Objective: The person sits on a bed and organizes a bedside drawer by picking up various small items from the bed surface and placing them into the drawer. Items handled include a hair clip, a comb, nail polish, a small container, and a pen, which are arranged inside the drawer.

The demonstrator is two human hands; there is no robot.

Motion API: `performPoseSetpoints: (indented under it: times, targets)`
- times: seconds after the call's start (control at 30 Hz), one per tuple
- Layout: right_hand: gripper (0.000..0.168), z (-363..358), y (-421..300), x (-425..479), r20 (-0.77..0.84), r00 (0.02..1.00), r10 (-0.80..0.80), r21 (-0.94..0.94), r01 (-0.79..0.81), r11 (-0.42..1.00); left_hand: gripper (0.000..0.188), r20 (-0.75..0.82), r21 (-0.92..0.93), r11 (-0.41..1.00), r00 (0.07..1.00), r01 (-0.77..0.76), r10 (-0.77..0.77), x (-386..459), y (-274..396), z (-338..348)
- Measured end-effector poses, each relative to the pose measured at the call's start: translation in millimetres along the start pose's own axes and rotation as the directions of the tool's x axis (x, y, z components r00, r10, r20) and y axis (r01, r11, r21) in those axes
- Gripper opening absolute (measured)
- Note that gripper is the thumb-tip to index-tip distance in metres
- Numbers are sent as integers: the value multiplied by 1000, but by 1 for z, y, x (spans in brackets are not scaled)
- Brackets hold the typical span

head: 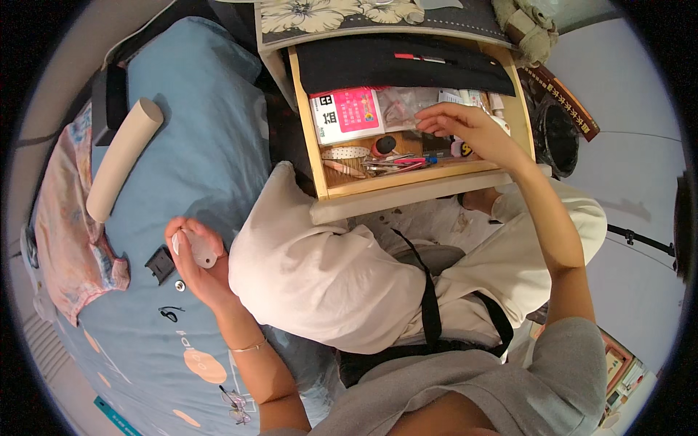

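My left hand (pixel 196 256) is over the blue bedding, its fingers curled around a translucent rounded plastic piece (pixel 200 249) with a small hole. Above the open wooden drawer (pixel 322 169) reaches my right hand (pixel 452 122), fingers slightly bent, with nothing seen in it. Beneath and beside it lie clear plastic bags (pixel 398 106), a pink and white packet (pixel 349 115), a small bottle with a black cap (pixel 384 145), a polka-dot hair clip (pixel 346 152) and several pens (pixel 401 163). A black cloth (pixel 349 68) with a red and white pen (pixel 420 57) covers the drawer's back.
On the blue bedding (pixel 202 136) lie a beige cylinder (pixel 125 158), a black plastic part (pixel 161 265), a small metal piece (pixel 180 285), a black cord (pixel 170 313), eyeglasses (pixel 235 406) and patterned clothing (pixel 71 218). A lined bin (pixel 556 136) stands right of the drawer.
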State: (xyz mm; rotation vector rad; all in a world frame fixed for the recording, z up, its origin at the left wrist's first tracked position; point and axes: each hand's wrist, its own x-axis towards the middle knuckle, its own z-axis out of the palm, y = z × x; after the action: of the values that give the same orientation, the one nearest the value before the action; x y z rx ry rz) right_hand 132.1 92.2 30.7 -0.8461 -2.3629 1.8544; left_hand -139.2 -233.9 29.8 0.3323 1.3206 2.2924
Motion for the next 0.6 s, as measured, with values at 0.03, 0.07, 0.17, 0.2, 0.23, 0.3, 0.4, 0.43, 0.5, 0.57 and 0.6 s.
performPoseSetpoints:
  times: [0.03, 0.07, 0.17, 0.2, 0.23, 0.3, 0.4, 0.43, 0.5, 0.57, 0.6]
  targets:
    - [27, 4, -3, -1, -19, 1000, 4, 14, -4, 1000, 24, 24, -60, 998, 999, 26, -24, 0, 0, 0]
    - [26, 9, -9, -4, -76, 997, -31, -5, 30, 1000, 27, 47, -121, 991, 998, 51, -46, 0, 0, -2]
    - [23, 47, -41, -6, -174, 977, -121, 66, 135, 989, 40, 141, -471, 855, 975, 217, -170, 3, 6, -21]
    - [21, 63, -52, -8, -188, 978, -92, 163, 123, 979, 40, 154, -479, 846, 971, 234, -182, 5, 7, -18]
    - [20, 80, -64, -8, -150, 980, -128, 136, 149, 979, 40, 165, -483, 837, 966, 256, -201, 6, 7, -15]
    - [20, 118, -87, 0, -55, 971, -233, 116, 238, 964, 33, 278, -558, 774, 946, 299, -164, 6, 12, -11]
    - [26, 166, -137, 17, 227, 973, -36, 267, -27, 963, 21, 259, -207, 965, 960, 162, -106, 0, 19, 9]
    - [27, 178, -140, 24, 186, 970, -158, 179, 125, 976, 21, 274, -144, 982, 959, 118, -75, -2, 16, 13]
    - [31, 200, -146, 45, 211, 942, -261, 222, 214, 951, 22, 302, -12, 1000, 953, 1, 2, -10, 18, 15]
    - [29, 214, -136, 58, 183, 915, -359, 313, 292, 904, 22, 339, 78, 995, 940, -67, 36, -11, 8, 14]
    - [29, 210, -136, 58, 218, 914, -342, 335, 259, 906, 26, 321, 132, 988, 946, -86, 39, -14, 9, 16]
